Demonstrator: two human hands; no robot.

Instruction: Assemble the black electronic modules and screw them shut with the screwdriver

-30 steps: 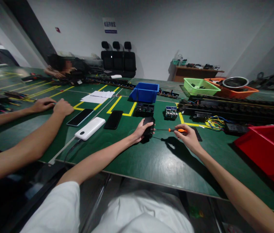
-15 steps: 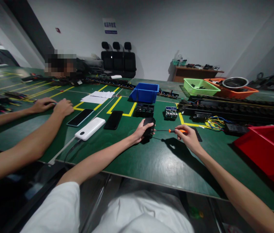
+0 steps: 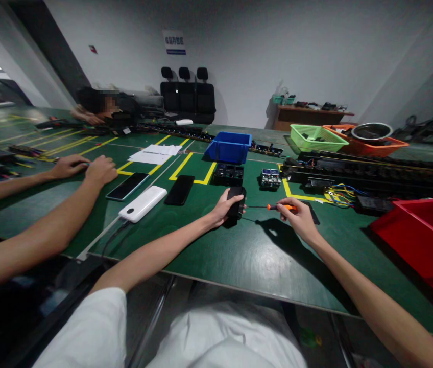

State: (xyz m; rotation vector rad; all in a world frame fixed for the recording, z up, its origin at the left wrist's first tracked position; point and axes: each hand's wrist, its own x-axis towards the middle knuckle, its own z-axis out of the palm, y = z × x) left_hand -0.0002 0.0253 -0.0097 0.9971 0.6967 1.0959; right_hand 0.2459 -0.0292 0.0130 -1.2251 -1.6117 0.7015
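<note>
My left hand [image 3: 223, 208] is closed around a black box-shaped part [image 3: 235, 200], thumb on top, and keeps it on or just over the green table [image 3: 216, 255]. In my right hand [image 3: 294, 213] is an orange-and-black screwdriver [image 3: 283, 207], gripped by its handle. Its thin shaft points left, level, with the tip at the right side of the black part; whether it touches is too small to tell. Just beyond lie a dark module [image 3: 229, 175] and a smaller module with silvery blocks [image 3: 270, 178]. A flat black piece [image 3: 312, 212] lies partly behind my right hand.
A blue bin [image 3: 229, 146] stands behind the modules, a red bin [image 3: 423, 245] at right. Long black assemblies [image 3: 354, 171] with wires lie back right. Left are a white power bank [image 3: 143, 203], a black phone [image 3: 180, 189], another phone [image 3: 128, 186] and a co-worker's hands [image 3: 86, 168].
Both my hands, the black part and the screwdriver look nearly unmoved. Far left, another person's head and hand show more plainly.
</note>
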